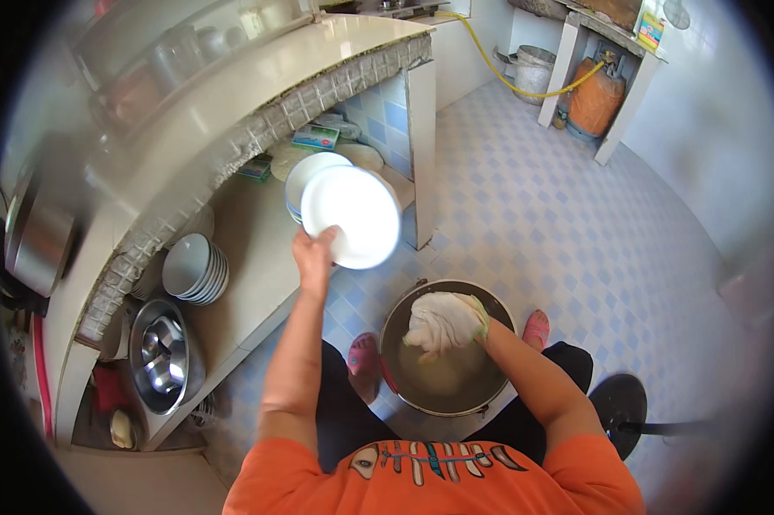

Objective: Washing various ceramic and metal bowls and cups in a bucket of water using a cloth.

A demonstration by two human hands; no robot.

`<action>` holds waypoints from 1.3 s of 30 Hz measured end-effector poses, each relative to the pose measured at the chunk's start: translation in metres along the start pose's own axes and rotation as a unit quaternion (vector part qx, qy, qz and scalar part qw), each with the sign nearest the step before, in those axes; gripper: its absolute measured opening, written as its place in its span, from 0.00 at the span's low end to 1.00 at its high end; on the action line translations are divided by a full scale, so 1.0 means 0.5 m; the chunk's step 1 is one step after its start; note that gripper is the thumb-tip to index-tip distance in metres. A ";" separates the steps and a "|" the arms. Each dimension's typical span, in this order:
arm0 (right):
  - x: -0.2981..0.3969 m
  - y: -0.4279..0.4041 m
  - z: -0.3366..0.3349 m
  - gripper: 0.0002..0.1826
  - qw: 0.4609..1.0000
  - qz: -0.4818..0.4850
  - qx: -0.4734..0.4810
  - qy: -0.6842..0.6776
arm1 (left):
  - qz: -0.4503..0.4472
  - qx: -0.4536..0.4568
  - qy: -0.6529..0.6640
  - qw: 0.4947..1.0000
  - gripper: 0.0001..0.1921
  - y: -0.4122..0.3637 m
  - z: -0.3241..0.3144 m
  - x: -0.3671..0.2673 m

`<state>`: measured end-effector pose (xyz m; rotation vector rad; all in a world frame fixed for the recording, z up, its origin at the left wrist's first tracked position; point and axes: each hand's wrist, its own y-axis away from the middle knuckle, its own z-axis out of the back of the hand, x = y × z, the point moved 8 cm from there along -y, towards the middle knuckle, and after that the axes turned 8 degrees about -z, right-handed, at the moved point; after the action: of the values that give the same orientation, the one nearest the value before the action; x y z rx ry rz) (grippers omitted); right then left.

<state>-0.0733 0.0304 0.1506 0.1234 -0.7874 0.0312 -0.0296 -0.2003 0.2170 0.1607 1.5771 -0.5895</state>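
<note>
My left hand [314, 256] grips the near edge of a white plate [354, 215], thumb on its face. The plate is held out over the shelf's edge and partly covers a stack of white bowls with blue rims [313, 170]. A whitish wet cloth [448, 317] with a green edge covers my right hand [454, 322], so its fingers are hidden; whether it is a mitt I cannot tell. That hand is above cloudy water in a large round metal basin [390, 386] on the floor between my feet.
A bowl stack [197, 269] and a steel basin of shiny metal pieces [193, 360] stand on the shelf [251, 277] at left, under a tile-edged counter [271, 61]. A black pan [618, 412] lies at right. An orange gas cylinder [594, 96] with a yellow hose stands at the back.
</note>
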 end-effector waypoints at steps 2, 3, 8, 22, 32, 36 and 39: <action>-0.004 -0.005 -0.003 0.13 0.999 -0.005 0.003 -0.043 | 0.016 0.017 -0.040 0.999 0.14 -0.053 0.025 -0.028; -0.008 -0.004 -0.006 0.14 0.996 -0.018 0.008 -0.087 | 0.039 0.037 -0.076 0.996 0.13 -0.077 0.031 -0.036; -0.098 -0.021 -0.037 0.14 0.950 -0.075 -0.036 -0.302 | 0.069 0.032 -0.163 0.984 0.14 -0.188 0.065 -0.031; -0.047 -0.005 -0.006 0.13 0.966 -0.028 -0.015 -0.257 | 0.159 0.081 -0.331 0.927 0.07 -0.273 0.068 0.050; -0.031 -0.023 0.000 0.12 0.998 -0.031 -0.052 0.011 | 0.070 0.020 -0.232 0.970 0.20 -0.259 0.074 0.046; 0.010 -0.006 -0.001 0.08 0.976 0.044 -0.058 0.205 | 0.249 0.120 0.176 0.945 0.25 -0.101 0.031 0.168; 0.019 0.000 -0.021 0.11 0.950 0.039 0.036 0.308 | 0.408 0.266 0.197 0.851 0.19 0.071 -0.118 0.158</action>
<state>-0.0593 0.0314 0.1502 0.1422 -0.1651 0.1666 -0.0750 -0.1622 0.1305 1.3782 1.5049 -0.2944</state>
